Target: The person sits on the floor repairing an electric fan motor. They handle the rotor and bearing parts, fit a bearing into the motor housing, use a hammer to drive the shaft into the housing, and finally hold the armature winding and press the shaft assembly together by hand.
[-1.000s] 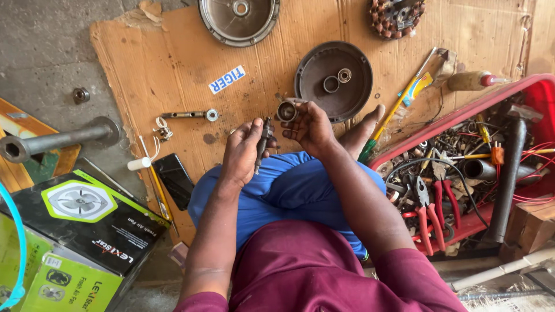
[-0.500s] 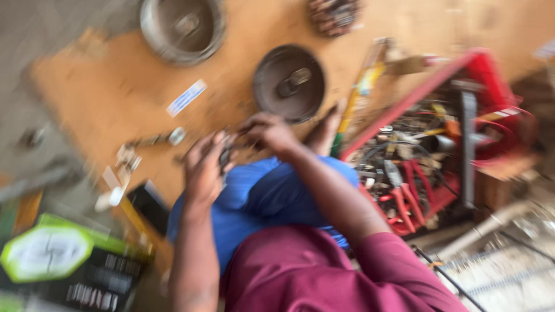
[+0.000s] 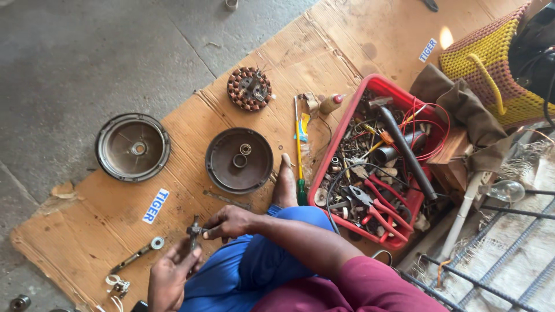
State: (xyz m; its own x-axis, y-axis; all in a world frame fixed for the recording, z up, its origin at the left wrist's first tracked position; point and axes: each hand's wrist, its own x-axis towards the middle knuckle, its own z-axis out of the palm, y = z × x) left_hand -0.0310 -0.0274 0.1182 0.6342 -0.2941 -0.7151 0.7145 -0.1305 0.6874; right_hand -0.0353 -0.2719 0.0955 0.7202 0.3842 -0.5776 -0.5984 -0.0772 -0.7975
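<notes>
both hands (image 3: 196,254) meet, fingers curled around small metal part (image 3: 194,231).

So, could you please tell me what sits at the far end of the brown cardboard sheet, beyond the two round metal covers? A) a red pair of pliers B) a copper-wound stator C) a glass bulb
B: the copper-wound round stator lies on the brown cardboard sheet beyond the two round metal covers.
</notes>
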